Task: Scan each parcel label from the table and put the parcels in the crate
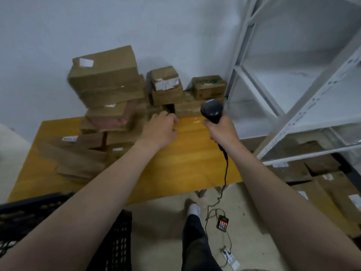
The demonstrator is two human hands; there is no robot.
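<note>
Several brown cardboard parcels are stacked on the far part of the yellow wooden table [187, 157], among them a large top box [105, 73] with a white label and a small box [166, 78]. My right hand [222, 132] grips a black barcode scanner [212, 110], its head raised toward the stack. My left hand [161, 127] reaches out over the table with relaxed fingers, its fingertips at the foot of the pile, holding nothing. The black plastic crate [115, 241] sits low at the near left, partly hidden by my left forearm.
A white metal shelf rack [293, 94] stands to the right, with more cardboard boxes [322, 182] on the floor under it. The scanner cable [224, 184] hangs down to a small device with red lights [222, 224] on the floor. My leg and foot [194, 210] are below.
</note>
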